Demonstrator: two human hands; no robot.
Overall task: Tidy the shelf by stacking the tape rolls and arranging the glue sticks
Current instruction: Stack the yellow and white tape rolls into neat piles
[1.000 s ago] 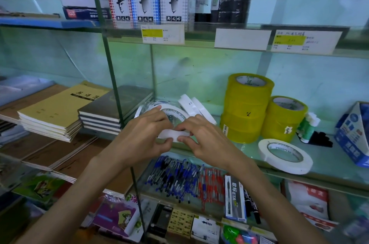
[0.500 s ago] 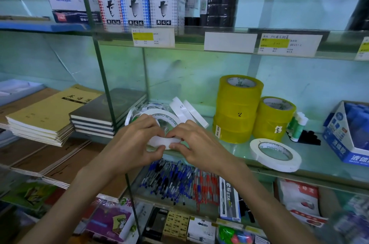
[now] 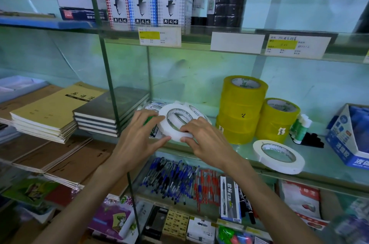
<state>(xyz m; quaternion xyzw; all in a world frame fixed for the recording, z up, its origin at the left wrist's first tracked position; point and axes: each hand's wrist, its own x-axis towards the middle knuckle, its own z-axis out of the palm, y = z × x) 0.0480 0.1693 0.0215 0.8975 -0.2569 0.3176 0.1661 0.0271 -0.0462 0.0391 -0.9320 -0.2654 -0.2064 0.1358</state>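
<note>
Left hand point(image 3: 139, 138) and right hand point(image 3: 205, 140) both pinch a white tape roll point(image 3: 173, 133) over the pile at the left of the shelf point(image 3: 329, 172). Stacking looks about half done: a loose roll point(image 3: 279, 168) lies to the right, and the glue sticks point(image 3: 299, 127) look untouched behind it.

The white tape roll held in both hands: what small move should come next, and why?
Probably lower the white tape roll flat onto the glass shelf: the left hand and right hand hold it tilted, and other white rolls lean loosely behind it, not yet stacked.
</note>
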